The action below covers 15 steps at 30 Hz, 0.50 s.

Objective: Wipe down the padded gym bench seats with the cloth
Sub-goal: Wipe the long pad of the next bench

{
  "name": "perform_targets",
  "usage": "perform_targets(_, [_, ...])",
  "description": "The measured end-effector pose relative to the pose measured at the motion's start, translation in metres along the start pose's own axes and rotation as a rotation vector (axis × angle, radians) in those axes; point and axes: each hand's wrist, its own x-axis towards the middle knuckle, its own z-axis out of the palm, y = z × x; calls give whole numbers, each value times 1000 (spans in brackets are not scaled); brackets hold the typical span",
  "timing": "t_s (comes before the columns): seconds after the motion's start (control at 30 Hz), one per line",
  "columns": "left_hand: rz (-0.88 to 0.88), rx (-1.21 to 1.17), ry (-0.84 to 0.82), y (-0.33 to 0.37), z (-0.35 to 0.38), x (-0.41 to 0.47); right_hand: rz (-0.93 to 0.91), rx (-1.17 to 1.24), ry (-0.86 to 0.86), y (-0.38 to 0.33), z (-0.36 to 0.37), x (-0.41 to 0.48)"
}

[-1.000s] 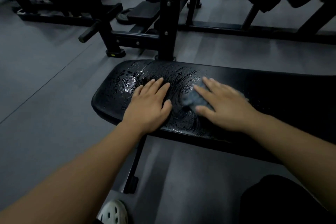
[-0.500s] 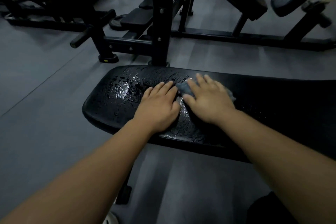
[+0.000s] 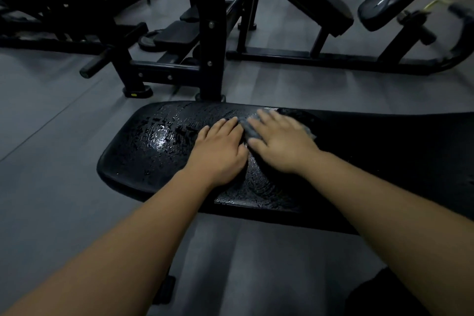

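Cloth (image 3: 248, 129), grey and crumpled, lay on the wet black bench seat (image 3: 143, 151), pressed flat under the straight fingers of a person's right hand (image 3: 282, 145). The left hand (image 3: 220, 155) rested palm-down on the seat just beside it, fingers extended, gripping nothing. Dark gym machines (image 3: 205, 33) stood on the grey floor (image 3: 51, 187) behind

The black padded vinyl bench seat (image 3: 143, 151) glistens with streaky wet patches. The crumpled cloth (image 3: 250, 129) is grey-blue; the smooth rubber floor (image 3: 51, 136) is grey.
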Motion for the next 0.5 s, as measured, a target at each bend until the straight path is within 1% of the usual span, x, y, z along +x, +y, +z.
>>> perform_targets(0.07, [-1, 1, 1, 2, 0, 2, -141, 6, -4, 5, 0, -34])
perform_targets(0.1, [-5, 3, 3, 3, 1, 2, -142, 18, -11, 15, -2, -40])
perform_targets(0.13, [-9, 4, 4, 4, 1, 3, -99, 16, -4, 29, -3, -35])
perform_targets(0.2, [-6, 1, 2, 4, 0, 4, 64, -12, 14, 51, -4, -4])
perform_targets(0.27, [0, -5, -1, 3, 1, 5, 205, -24, 10, 48, -3, 28])
perform_targets(0.3, [0, -4, -4, 3, 2, 4, 224, -14, 11, 36, -1, 36])
perform_targets(0.33, [-2, -4, -6, 4, 2, 3, 203, -2, 8, 24, 1, 35])
perform_targets(0.4, [-7, -1, -8, 5, 2, 3, 40, 8, 16, 3, 4, 4])
perform_targets(0.47, [6, 8, -21, 6, 2, 7, -103, 29, 38, 5, 4, -44])
perform_targets(0.5, [26, 16, -25, 7, 1, 8, -115, 33, 25, 16, 1, -58])
